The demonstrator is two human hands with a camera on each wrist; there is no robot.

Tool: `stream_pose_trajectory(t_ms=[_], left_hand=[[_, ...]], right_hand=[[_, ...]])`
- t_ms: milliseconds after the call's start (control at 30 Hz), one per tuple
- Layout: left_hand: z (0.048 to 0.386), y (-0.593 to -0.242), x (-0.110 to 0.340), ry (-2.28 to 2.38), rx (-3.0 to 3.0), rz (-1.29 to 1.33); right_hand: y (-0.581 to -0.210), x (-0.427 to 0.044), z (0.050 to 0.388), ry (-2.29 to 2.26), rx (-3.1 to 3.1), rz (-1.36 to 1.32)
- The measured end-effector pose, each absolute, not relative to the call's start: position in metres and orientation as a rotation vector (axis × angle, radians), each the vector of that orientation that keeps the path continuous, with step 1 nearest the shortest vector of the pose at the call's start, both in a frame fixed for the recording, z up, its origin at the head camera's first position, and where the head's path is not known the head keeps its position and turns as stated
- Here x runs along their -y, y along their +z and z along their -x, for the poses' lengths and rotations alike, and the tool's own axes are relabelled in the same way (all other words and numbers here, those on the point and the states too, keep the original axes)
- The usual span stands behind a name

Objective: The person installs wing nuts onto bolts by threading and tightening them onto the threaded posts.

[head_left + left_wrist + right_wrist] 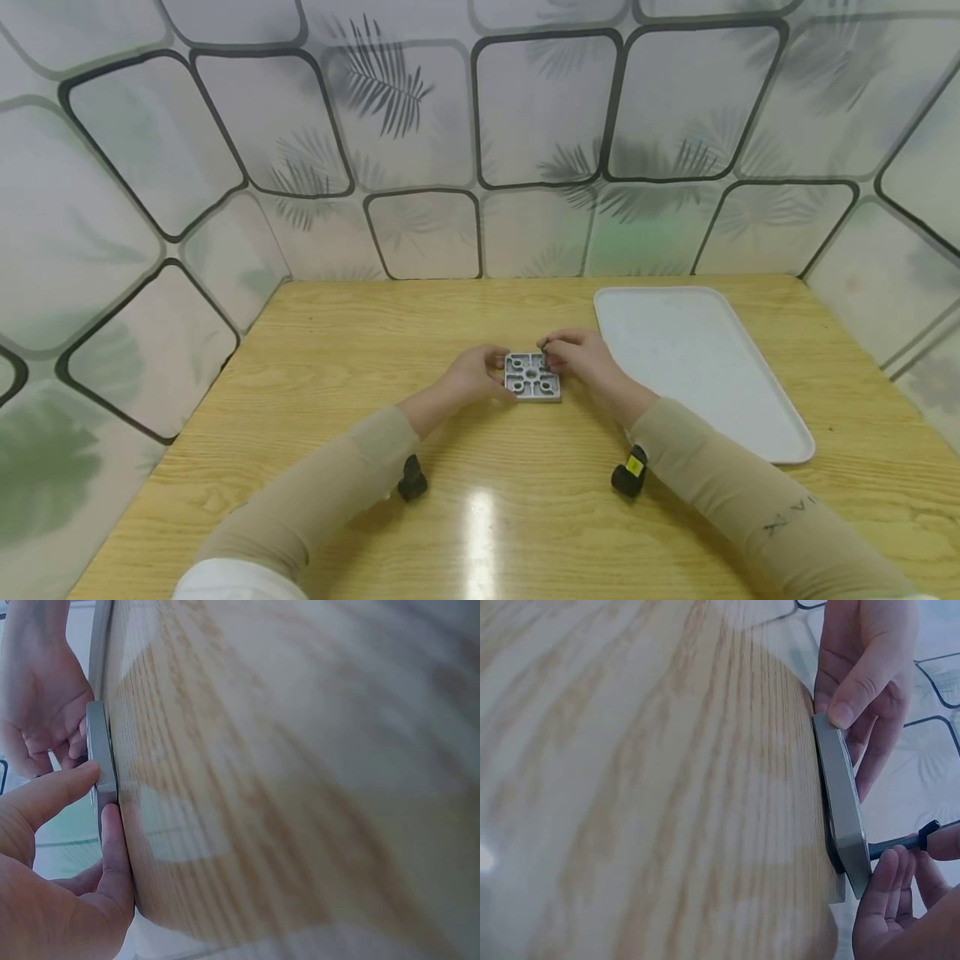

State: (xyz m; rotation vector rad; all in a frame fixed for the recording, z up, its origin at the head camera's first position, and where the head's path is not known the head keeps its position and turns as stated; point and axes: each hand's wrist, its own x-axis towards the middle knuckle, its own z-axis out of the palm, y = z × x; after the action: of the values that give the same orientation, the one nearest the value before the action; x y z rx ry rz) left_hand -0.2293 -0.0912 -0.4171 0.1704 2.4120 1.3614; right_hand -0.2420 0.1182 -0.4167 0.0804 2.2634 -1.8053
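A square grey metal plate (532,387) with ribs and round holes lies on the wooden table, between both hands. My left hand (474,373) grips its left side, thumb and fingers against the edge; in the left wrist view the plate (103,746) shows side-on. At the far right corner, my right hand (583,354) pinches a dark screw (896,846). In the right wrist view its shaft stands out from the face of the plate (840,787), with a wider black collar by the thumb. How deep the tip sits is hidden.
A white rectangular tray (675,333) lies right of the hands, partly behind the right forearm. The wooden table (360,333) meets a patterned wall covering (540,225) at the back and sides. A black wrist camera (628,473) hangs below the right sleeve, another (412,479) below the left.
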Motion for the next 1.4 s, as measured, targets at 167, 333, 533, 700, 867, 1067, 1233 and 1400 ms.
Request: stream_pose_trajectory(t_ms=[167, 333, 533, 700, 867, 1067, 1233, 1400], left_hand=[[0.230, -0.418, 0.091, 1.346, -2.410, -0.162], [0.229, -0.416, 0.091, 1.348, -2.404, -0.149], [0.229, -0.416, 0.091, 1.350, -2.413, -0.159], [0.229, -0.416, 0.091, 1.350, -2.420, -0.167], [0.227, -0.414, 0.091, 1.349, -2.420, -0.161], [0.226, -0.412, 0.090, 1.356, -2.410, -0.148], [0.226, -0.412, 0.091, 1.361, -2.408, -0.155], [0.226, -0.412, 0.091, 1.365, -2.410, -0.162]], right_hand=[[-0.418, -0.119, 0.244, -1.866, -2.205, -0.079], [-0.420, -0.120, 0.247, -1.851, -2.185, -0.065], [-0.418, -0.122, 0.247, -1.800, -2.206, -0.021], [-0.418, -0.127, 0.246, -1.777, -2.220, 0.048], [-0.420, -0.129, 0.245, -1.760, -2.241, 0.092], [-0.421, -0.128, 0.247, -1.778, -2.233, 0.062], [-0.423, -0.128, 0.247, -1.815, -2.211, 0.080], [-0.422, -0.127, 0.245, -1.808, -2.238, 0.083]])
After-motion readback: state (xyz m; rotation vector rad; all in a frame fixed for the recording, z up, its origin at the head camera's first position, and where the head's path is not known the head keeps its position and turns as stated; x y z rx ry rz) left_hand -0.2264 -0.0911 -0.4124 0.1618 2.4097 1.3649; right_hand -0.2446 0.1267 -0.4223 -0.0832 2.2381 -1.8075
